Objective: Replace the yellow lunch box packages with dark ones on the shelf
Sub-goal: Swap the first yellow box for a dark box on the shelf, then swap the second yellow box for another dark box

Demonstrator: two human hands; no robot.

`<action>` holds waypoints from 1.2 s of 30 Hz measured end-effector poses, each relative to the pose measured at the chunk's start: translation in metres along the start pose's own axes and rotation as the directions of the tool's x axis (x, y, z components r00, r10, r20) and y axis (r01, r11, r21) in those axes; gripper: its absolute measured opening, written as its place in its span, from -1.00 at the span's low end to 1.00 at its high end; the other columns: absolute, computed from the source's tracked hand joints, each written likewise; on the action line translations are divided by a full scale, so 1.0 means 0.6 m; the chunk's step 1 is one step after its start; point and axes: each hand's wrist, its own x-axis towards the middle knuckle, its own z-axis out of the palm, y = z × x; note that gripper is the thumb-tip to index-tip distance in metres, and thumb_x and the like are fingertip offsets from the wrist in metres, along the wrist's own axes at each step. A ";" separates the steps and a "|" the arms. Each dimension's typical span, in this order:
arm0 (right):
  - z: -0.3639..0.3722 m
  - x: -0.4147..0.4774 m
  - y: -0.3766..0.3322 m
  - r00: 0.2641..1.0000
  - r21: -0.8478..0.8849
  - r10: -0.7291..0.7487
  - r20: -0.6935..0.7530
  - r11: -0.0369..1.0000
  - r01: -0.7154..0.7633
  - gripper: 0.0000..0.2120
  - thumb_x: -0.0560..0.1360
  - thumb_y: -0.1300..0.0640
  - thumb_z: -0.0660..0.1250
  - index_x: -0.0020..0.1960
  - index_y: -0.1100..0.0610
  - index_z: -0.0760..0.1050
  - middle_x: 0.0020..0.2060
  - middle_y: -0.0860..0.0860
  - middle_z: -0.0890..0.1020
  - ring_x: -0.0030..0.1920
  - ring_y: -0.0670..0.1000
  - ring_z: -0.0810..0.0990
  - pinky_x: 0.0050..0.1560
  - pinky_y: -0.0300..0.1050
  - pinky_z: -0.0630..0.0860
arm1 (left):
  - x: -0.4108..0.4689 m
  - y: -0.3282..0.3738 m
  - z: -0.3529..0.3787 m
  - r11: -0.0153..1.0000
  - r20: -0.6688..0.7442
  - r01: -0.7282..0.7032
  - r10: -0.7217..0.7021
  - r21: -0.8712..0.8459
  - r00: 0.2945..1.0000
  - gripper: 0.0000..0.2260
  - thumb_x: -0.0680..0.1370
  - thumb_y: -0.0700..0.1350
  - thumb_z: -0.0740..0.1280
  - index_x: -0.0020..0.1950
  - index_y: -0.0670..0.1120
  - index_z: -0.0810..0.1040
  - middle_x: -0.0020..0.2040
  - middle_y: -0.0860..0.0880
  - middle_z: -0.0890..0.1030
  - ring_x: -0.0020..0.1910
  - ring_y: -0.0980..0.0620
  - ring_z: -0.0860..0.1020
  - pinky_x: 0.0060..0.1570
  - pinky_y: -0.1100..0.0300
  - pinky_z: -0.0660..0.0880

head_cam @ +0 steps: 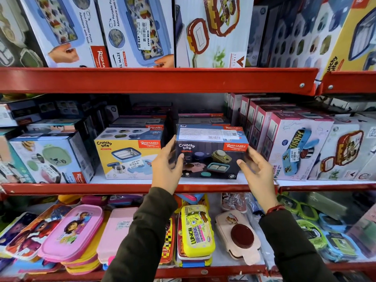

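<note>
While bracketing the dark grey cardboard lunch box package (211, 153) from both sides, reaching up from below in dark sleeves toward the middle red metal shelf (126, 188). Left hand (167, 166) spreading open with its fingers pressing along the package's left face, thumb lying across the lower left corner of the front. Right hand (257, 169) likewise opening wide, fingers curling at the package's right edge, thumb pointing inward at the front's lower right; not clamping tight on either side, and actual contact of the right fingers hard to tell. Dark package sitting upright at the front edge of the middle shelf, roughly at its centre, with a white printed label on its top face and an orange brand tag at the upper right of its front. Yellow cardboard lunch box package (127, 157) standing just beside it to the left, also at the front edge, apart from the left hand's knuckles. Pink-trimmed white boxes (295, 147) lining up toward the right end of the same shelf. Red thread bracelet (273, 209) circling the right wrist. Pink plastic cartoon lunch box (75, 231) and yellow plastic lunch box (196, 231) lying on the lower shelf beneath the forearms.
</note>
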 end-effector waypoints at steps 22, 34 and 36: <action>0.054 0.017 0.039 0.998 -0.082 0.005 -0.058 0.997 -0.010 -0.54 0.61 0.24 0.33 0.48 0.03 0.39 0.39 -0.01 0.51 0.26 -0.12 0.54 0.09 -0.45 0.49 | 0.006 -0.030 0.033 0.987 -0.110 0.080 -0.065 0.143 0.992 -0.53 0.66 -0.18 0.26 0.57 -0.07 0.29 0.45 -0.08 0.48 0.41 -0.03 0.47 0.46 -0.02 0.44; 0.182 -0.088 -0.023 0.987 -0.037 -0.151 -0.063 0.988 0.148 -0.77 0.57 0.25 0.36 0.17 0.01 0.59 0.06 0.00 0.69 0.04 -0.08 0.66 0.11 -0.23 0.57 | -0.034 -0.044 -0.096 0.976 -0.287 -0.139 0.182 0.166 0.940 -0.75 0.65 -0.15 0.31 0.33 -0.05 0.51 0.22 0.06 0.57 0.22 0.10 0.55 0.21 0.10 0.55; 0.215 -0.098 -0.031 0.991 -0.025 -0.129 0.022 0.991 0.129 -0.76 0.59 0.24 0.35 0.23 0.07 0.60 0.09 -0.03 0.70 0.07 -0.14 0.67 0.12 -0.31 0.56 | -0.032 -0.055 -0.131 0.968 -0.324 -0.138 0.201 0.209 0.924 -0.73 0.65 -0.17 0.31 0.35 -0.08 0.48 0.25 0.00 0.55 0.21 0.08 0.52 0.23 0.12 0.50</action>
